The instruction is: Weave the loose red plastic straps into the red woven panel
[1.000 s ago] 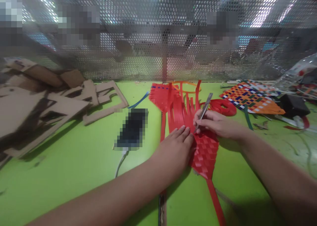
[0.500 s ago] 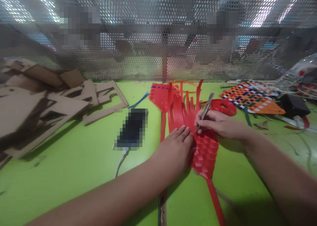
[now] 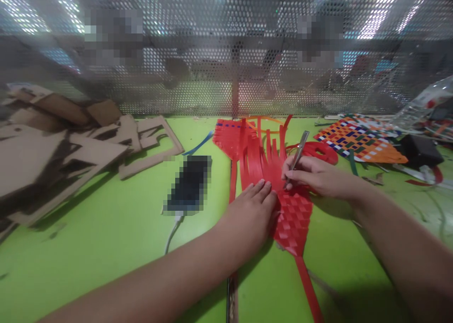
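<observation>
A red woven strip piece (image 3: 292, 219) lies on the green table, its lower part tightly woven and its loose strips fanning out at the far end. My left hand (image 3: 249, 214) rests flat on its left side, fingers stretched out and pressing the strips. My right hand (image 3: 309, 174) is closed around a slim silver metal tool (image 3: 297, 151), held like a pen. The tool's lower end meets the weave beside my left fingertips; its exact kind is not clear. One red tail strip (image 3: 307, 283) runs from the weave's point toward me.
Behind lies another red woven piece (image 3: 230, 136). A coil of red strip (image 3: 320, 151), a multicoloured woven sheet (image 3: 357, 139) and a black block (image 3: 423, 151) are at right. Cardboard scraps (image 3: 95, 148) and a cabled phone (image 3: 189, 181) lie left. A perforated metal screen (image 3: 212, 87) stands behind.
My right hand and the silver tool have shifted slightly to the right along the weave. My left hand stays in place.
</observation>
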The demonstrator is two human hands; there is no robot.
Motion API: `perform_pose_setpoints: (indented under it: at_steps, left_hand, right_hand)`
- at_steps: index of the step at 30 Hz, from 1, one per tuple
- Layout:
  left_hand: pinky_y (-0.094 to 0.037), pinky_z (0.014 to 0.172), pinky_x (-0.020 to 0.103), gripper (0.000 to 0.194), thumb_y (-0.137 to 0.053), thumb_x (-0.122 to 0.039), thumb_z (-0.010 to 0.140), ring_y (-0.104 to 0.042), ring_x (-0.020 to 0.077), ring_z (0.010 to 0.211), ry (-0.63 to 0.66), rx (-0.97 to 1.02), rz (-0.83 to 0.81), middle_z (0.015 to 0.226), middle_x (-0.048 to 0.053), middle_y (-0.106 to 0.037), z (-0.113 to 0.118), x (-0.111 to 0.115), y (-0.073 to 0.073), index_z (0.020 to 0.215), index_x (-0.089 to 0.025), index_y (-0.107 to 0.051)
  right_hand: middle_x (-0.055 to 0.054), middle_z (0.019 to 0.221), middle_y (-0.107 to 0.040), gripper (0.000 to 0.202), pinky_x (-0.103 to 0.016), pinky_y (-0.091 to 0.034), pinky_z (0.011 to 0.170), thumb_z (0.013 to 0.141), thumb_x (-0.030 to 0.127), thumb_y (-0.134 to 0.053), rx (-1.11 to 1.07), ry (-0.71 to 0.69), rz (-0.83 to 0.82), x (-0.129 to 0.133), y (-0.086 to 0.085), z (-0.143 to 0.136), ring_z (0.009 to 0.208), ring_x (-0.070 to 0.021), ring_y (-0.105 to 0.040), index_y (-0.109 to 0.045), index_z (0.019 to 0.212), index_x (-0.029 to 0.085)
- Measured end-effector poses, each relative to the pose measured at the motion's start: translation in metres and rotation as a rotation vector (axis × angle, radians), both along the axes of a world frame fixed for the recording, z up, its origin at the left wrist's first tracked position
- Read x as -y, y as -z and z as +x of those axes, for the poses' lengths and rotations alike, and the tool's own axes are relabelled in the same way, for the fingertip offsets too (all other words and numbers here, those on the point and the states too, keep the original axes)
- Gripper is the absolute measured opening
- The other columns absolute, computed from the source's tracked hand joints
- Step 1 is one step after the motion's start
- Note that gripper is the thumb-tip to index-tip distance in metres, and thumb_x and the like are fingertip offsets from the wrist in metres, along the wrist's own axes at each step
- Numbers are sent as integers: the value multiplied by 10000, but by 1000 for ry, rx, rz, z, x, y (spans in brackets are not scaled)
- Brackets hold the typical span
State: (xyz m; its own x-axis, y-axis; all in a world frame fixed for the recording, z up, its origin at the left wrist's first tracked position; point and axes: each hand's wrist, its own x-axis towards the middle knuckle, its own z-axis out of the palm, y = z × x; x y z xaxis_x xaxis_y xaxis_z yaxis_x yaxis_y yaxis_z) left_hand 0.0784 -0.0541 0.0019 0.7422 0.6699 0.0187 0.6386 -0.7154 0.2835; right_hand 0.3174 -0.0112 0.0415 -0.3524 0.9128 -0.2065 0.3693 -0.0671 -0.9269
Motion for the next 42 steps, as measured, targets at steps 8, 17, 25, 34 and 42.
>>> perform_pose_setpoints:
  at_steps: [8,17,25,34,42]
  left_hand:
    - [-247,1364,509,486,-406,-316,1158,-319,313,1632,13,6,1,1710,203,-409,0,-1,0,1557,-67,-526]
    - [-273,1354,495,485,-400,-324,1161,-342,323,1620,-5,8,9,1704,203,-419,-1,0,1,1550,-72,-542]
    - [-282,1352,506,479,-397,-311,1158,-365,322,1611,12,25,33,1696,210,-433,-1,0,2,1551,-69,-525]
    - [-283,1346,540,452,-420,-266,1141,-348,331,1619,59,-4,45,1666,206,-491,-3,-2,3,1548,-97,-520]
    - [-273,1343,563,502,-444,-150,1071,-293,354,1633,72,-58,-11,1691,203,-451,-3,-1,-5,1568,-122,-509]
  right_hand:
    - [-47,955,-744,384,-451,-603,920,822,528,-887,-1,23,-55,1,0,0,924,-260,-748,-689,937,219]
    - [-66,952,-784,386,-430,-574,902,860,568,-844,103,-30,36,0,-4,6,942,-281,-754,-718,956,217]
    - [-75,948,-794,405,-394,-549,867,880,603,-808,181,-72,36,2,-13,4,944,-280,-747,-725,937,210]
    - [-59,934,-746,386,-395,-563,871,866,572,-827,125,-72,38,3,-14,1,923,-261,-733,-702,921,211]
    - [-35,882,-735,282,-426,-555,873,903,470,-770,30,-43,49,-1,9,-7,869,-234,-710,-656,973,222]
